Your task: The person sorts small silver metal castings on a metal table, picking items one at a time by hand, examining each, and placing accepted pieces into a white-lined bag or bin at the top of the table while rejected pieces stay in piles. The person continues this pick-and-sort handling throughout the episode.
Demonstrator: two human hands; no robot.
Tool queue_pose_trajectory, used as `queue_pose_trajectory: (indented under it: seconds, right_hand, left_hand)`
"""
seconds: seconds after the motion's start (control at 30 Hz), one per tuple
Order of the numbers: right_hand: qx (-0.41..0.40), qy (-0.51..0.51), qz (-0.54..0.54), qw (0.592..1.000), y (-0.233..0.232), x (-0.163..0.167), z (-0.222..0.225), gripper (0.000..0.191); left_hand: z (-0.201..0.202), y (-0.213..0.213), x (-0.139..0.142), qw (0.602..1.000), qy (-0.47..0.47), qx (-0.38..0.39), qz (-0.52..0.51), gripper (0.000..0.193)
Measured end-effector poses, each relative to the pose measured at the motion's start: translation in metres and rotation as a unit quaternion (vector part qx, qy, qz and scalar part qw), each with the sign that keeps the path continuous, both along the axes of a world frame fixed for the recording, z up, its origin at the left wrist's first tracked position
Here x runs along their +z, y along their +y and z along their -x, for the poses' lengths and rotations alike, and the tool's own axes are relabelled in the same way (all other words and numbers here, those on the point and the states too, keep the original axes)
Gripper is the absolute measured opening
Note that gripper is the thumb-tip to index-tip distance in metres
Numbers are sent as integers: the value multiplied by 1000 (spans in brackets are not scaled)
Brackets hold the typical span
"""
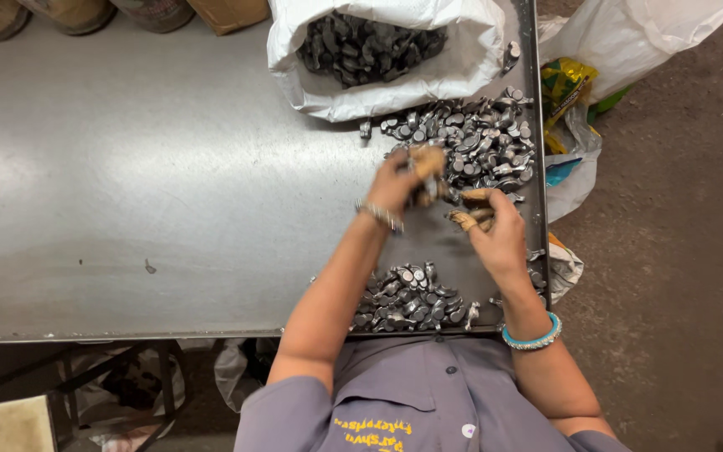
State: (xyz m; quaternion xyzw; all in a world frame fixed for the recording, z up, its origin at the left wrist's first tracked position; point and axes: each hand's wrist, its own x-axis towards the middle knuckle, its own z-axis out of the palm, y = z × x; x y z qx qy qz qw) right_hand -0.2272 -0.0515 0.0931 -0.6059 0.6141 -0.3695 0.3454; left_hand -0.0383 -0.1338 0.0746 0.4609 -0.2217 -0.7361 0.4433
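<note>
A wide, dull grey sheet-metal tabletop (127,184) fills most of the view from the head camera, its left half bare apart from a few small specks. Along its far edge stand the bottoms of several round brownish containers (69,12) and a cardboard box (228,12). Further right, a white woven sack (378,84) lies open on the tabletop, holding dark grey metal pieces (370,46).

The left hand (399,182), with a silver bracelet (381,218) at the wrist, is curled shut around a small metal part (430,191) at the near edge of a loose heap of small silvery cast-metal parts (487,142); its fingertips are wrapped in tan tape. Close to the person's body, between the two forearms, lies a second, smaller pile of the same silvery parts (412,297).

The right hand (495,230), just beside the left and a little nearer the body, has its tan-taped fingers bent inward; whether they pinch a part I cannot tell. A turquoise beaded bangle (532,339) sits on that wrist. The person wears a grey buttoned shirt (412,393).

Beyond the tabletop's right edge, white plastic bags (629,33) and a yellow-green packet (566,84) lie on the brown concrete floor (679,251).
</note>
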Motion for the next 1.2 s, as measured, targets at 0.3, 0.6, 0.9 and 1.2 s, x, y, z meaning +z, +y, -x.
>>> queue_pose_trajectory:
  seconds: [0.3,0.6,0.9,1.2]
  right_hand:
    - [28,275,108,955,-20,-7,-29,36]
    - [46,245,52,967,-12,-2,-24,40]
    - [24,-109,-61,992,29,-35,12,40]
    - [-18,-485,-202,851,37,-51,44,33]
  left_hand:
    - [-18,-95,37,875,-279,140,370,102]
    - [-25,-26,-14,713,-598,-82,356,71]
    - [-33,0,-37,767,-506,-136,371,81]
    - [-15,50,-35,818,-449,-141,330,70]
